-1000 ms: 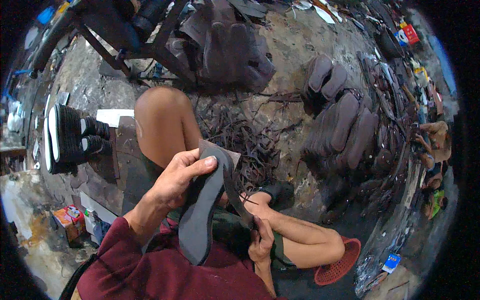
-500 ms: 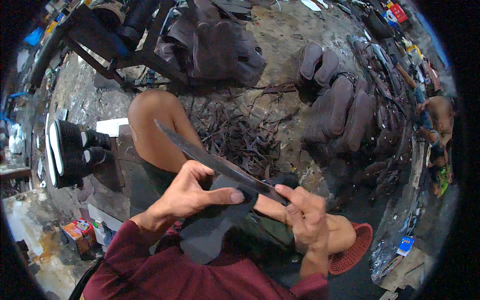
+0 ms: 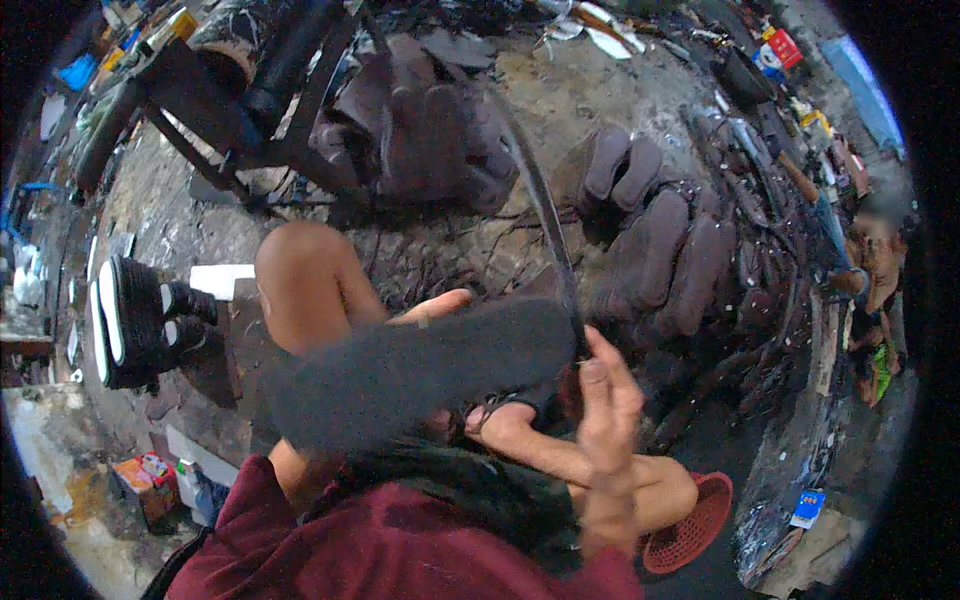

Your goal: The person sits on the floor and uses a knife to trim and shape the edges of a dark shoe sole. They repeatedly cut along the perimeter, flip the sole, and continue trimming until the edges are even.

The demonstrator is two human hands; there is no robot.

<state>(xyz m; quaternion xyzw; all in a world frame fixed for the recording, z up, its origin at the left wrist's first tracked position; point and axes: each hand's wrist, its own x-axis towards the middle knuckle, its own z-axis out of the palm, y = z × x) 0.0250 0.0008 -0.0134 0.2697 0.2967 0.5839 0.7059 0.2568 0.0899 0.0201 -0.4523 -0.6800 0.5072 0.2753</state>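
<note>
A dark grey shoe sole [image 3: 420, 370] lies broadside across my lap, a little smeared by motion. My left hand [image 3: 440, 305] supports it from beneath; only a fingertip or thumb shows past its far edge, and the rest of the hand is hidden behind it. At the sole's right end, my right hand [image 3: 608, 400] grips a knife, its fingers closed round the handle. The long, curved knife blade [image 3: 545, 200] points up and away from me, apart from the sole's face. Dark trimmed strips [image 3: 410, 250] lie on the floor beyond my knees.
Stacks of brown soles stand at the far middle [image 3: 430, 130] and right [image 3: 665, 240]. White-edged black sandals [image 3: 125, 320] sit at left. A dark metal-framed machine [image 3: 220, 100] stands far left. By my right knee is a red woven basket-like thing [image 3: 690, 525]. Another person [image 3: 880, 260] is at far right.
The sole has been turned and raised, now showing its broad face. My right hand has swung the knife from pointing left across the sole to pointing away from me.
</note>
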